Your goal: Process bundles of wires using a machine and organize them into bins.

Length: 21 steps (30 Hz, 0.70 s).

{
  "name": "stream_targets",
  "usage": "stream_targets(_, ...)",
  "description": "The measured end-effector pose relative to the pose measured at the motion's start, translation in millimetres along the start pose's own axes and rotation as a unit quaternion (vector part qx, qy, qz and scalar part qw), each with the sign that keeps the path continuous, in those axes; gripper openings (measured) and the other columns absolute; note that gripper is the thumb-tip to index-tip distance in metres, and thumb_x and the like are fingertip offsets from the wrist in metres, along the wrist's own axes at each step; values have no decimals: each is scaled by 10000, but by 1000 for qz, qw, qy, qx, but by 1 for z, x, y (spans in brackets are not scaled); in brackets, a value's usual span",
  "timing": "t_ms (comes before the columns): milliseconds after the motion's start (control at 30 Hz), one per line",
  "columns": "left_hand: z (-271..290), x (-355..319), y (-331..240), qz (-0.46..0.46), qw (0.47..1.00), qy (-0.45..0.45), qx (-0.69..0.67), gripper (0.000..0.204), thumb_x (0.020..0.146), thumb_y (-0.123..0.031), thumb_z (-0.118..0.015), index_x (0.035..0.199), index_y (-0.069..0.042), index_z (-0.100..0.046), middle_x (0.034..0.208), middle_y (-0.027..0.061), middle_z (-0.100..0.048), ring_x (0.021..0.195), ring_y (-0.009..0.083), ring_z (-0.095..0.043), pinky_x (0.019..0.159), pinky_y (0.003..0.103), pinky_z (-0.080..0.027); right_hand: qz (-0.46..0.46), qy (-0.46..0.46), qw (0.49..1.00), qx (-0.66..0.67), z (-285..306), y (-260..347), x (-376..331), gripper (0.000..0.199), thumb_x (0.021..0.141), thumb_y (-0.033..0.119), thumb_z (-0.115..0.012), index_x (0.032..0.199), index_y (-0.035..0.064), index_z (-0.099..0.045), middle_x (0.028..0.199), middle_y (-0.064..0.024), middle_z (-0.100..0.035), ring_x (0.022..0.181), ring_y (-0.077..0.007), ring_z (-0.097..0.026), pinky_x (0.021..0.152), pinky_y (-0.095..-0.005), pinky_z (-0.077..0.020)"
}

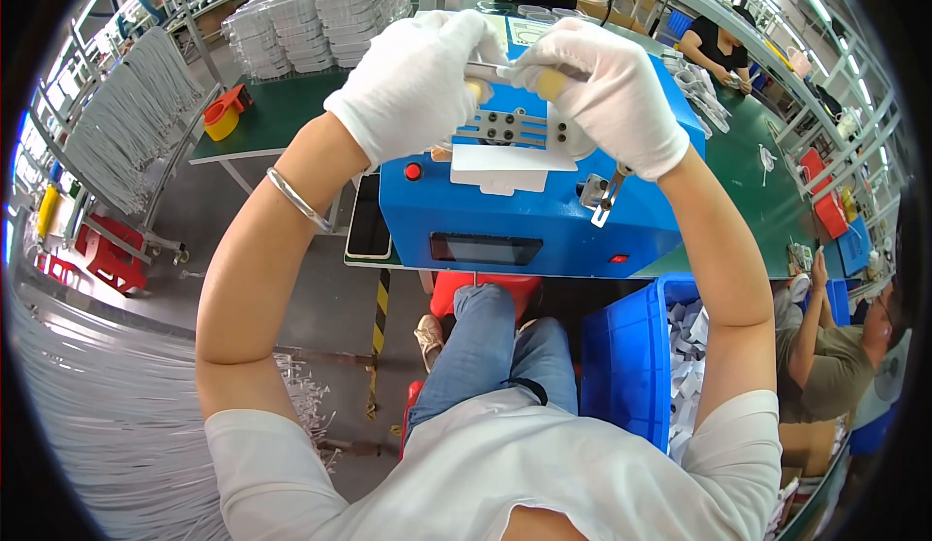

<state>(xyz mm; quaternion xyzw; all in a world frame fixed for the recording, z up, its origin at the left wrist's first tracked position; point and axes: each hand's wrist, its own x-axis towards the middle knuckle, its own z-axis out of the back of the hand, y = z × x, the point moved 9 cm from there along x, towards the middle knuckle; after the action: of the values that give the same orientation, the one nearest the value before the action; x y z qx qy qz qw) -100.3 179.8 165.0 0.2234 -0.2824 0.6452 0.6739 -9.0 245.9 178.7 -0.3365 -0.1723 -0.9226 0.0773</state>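
Note:
Both my hands wear white gloves with yellow covers at the fingers. My left hand [416, 86] and my right hand [607, 89] are raised close together over a blue machine [524, 219]. Their fingers are pinched on a thin whitish strip [485, 72] that spans the small gap between them; most of it is hidden by the gloves. Below the hands, a slotted metal bracket [505, 127] sits on the machine. A white paper label piece [512, 164] sticks out under that bracket. On the machine's front are a red button [414, 171] and a dark display [485, 249].
A blue bin [626, 352] full of white paper scraps stands by my right leg. A phone [369, 220] lies left of the machine. Stacked clear trays [325, 18] and a red-and-yellow dispenser [225, 114] rest on the green table [282, 118]. White cables [126, 415] hang at left. Co-workers sit nearby.

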Motion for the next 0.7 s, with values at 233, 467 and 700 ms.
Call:
stream_targets(233, 2, 1, -2, -4, 1000, -8, -12, 251, 745, -117, -682, 972, -49, -600, 860, 161, -643, 836, 325, -633, 754, 402, -509, 33, -24, 997, -59, -1, 5, 4, 141, 766, -51, -621, 888, 15, -646, 817, -70, -575, 715, -169, -569, 667, -250, -478)
stream_targets(467, 5, 0, -6, -3, 1000, -6, 8, 202, 741, -105, -675, 926, -55, -613, 835, 153, -643, 823, 315, -633, 738, 397, -508, 140, -18, 951, -276, -8, 36, -8, 140, 728, -5, -642, 831, 35, -558, 824, -93, -563, 730, -265, -607, 635, -319, -496)
stream_targets(700, 12, -5, -15, -81, 994, -63, 32, 126, 740, -72, -671, 855, -66, -620, 796, 145, -632, 782, 293, -628, 706, 403, -505, -173, 94, 974, 114, -19, -30, 9, 209, 882, 233, -620, 917, 32, -573, 790, -36, -579, 679, -108, -548, 677, -254, -468)
